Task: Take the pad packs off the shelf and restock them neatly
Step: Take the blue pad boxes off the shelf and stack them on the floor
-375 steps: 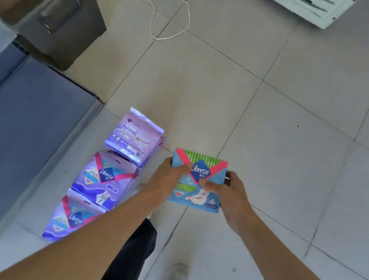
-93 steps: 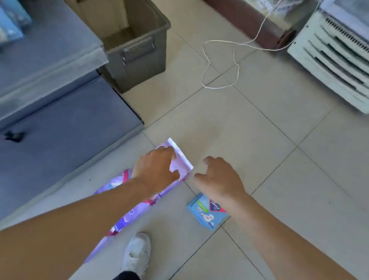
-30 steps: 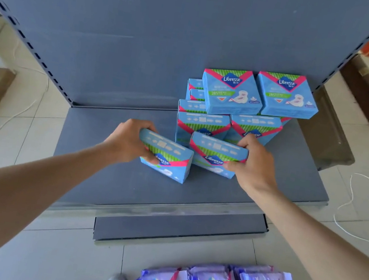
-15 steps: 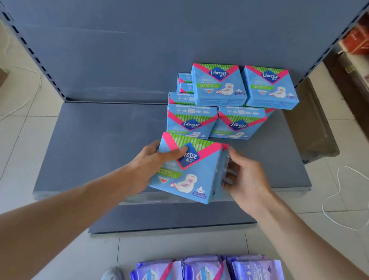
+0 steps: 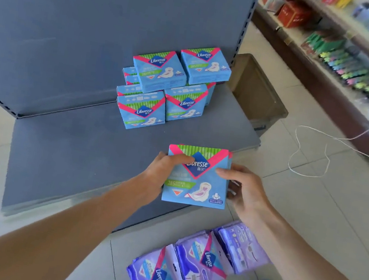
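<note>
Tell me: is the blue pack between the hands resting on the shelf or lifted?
Lifted. The left hand and right hand grip the blue pack, whose lower edge overhangs the shelf front.

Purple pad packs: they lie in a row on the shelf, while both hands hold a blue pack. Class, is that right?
Not quite. The head view shows the purple pad packs in a row on the floor, not the shelf. The left hand and right hand do hold a blue pack.

blue pad pack (image 5: 196, 178) – gripped face-on by left hand (image 5: 164, 170) and right hand (image 5: 246, 188), over shelf (image 5: 69, 145) front edge | blue stack (image 5: 170, 84) – piled at shelf's back right | purple packs (image 5: 198, 258) – overlapped in a row on floor
</note>
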